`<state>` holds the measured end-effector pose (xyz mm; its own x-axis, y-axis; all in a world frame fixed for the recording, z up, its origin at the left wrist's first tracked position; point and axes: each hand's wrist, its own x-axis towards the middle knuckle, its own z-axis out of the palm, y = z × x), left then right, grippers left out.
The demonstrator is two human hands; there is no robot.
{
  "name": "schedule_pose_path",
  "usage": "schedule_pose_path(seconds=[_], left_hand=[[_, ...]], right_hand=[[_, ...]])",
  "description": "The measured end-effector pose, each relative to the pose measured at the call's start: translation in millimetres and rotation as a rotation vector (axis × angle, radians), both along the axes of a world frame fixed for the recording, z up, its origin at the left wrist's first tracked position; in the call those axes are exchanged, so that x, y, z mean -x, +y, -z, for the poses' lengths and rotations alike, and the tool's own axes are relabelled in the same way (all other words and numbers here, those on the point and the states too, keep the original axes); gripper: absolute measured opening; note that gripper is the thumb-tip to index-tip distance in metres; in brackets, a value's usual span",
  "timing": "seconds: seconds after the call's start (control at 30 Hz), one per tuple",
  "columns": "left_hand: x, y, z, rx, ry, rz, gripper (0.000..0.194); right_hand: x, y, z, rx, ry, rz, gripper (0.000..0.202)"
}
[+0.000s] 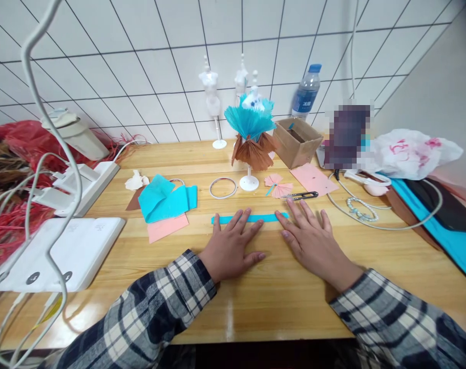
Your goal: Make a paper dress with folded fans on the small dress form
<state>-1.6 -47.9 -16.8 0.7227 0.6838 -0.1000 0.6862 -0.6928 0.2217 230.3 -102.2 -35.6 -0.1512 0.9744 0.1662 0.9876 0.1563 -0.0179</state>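
Note:
A narrow blue folded paper strip (271,218) lies flat on the wooden table. Across its left part rests my left hand (233,243), fingers spread. My right hand (313,243) lies flat with its fingers apart, a fingertip at the strip's right end. Just beyond my right fingertips are black thread snips (305,196) and a small pink pleated paper fan (278,185). Behind the strip stands a white mannequin stand (249,182) dressed in blue pleated paper (244,120) over brown pleated paper (252,152). A thin ring (223,188) lies left of it.
Blue paper (162,200) and pink paper (167,228) lie to the left, near a white power bank (83,246) and hanging cable (50,241). Behind are a cardboard box (298,148), a water bottle (307,92) and another mannequin (213,97). A beaded bracelet (361,210) lies right.

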Motion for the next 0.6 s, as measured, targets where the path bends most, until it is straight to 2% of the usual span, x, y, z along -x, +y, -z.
schedule_pose_path(seconds=[0.1, 0.17, 0.23, 0.33, 0.47, 0.6], left_hand=[[0, 1, 0.2, 0.01, -0.002, 0.0, 0.074], [0, 0, 0.2, 0.014, -0.006, 0.0, 0.074], [0, 0, -0.1, 0.018, -0.005, -0.003, 0.074], [0, 0, -2.0, 0.024, 0.0, -0.003, 0.076], [10, 0, -7.2, 0.046, 0.022, -0.007, 0.078], [34, 3, -9.2, 0.056, 0.083, -0.114, 0.07]], right_hand=[[-7, 0, -3.3, -0.016, 0.043, 0.068, 0.043], [-5, 4, -7.9, -0.038, 0.078, 0.065, 0.045], [2, 11, -11.8, -0.033, 0.114, -0.056, 0.051], [15, 24, -11.6, 0.059, 0.169, -0.289, 0.053], [20, 33, -3.6, 0.154, 0.223, -0.322, 0.047], [14, 31, -0.8, 0.166, 0.229, -0.317, 0.047]])
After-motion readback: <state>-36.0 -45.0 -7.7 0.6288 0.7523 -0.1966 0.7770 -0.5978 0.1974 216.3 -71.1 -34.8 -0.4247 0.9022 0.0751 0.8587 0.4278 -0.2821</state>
